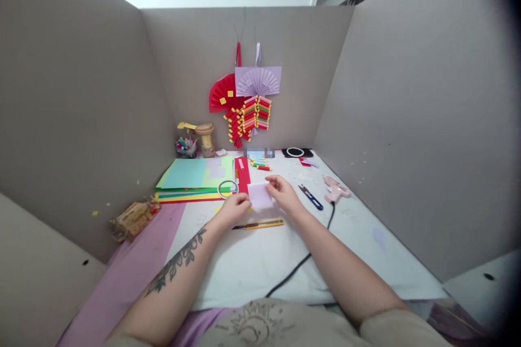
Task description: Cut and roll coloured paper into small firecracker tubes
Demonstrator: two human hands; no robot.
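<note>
Both my hands hold a small pale lilac piece of paper (259, 196) over the white table (252, 260). My left hand (235, 209) pinches its left edge with closed fingers. My right hand (284, 193) grips its right side, fingers curled on the top corner. A yellow-and-black utility knife (260, 224) lies on the table just in front of my hands.
A stack of coloured paper sheets (195, 179) with a tape ring (227, 188) lies to the left. Blue snips (311, 197) and a pink glue gun (334, 190) with a black cord (301, 263) lie right. Paper fans and firecracker decorations (246, 103) hang on the back wall.
</note>
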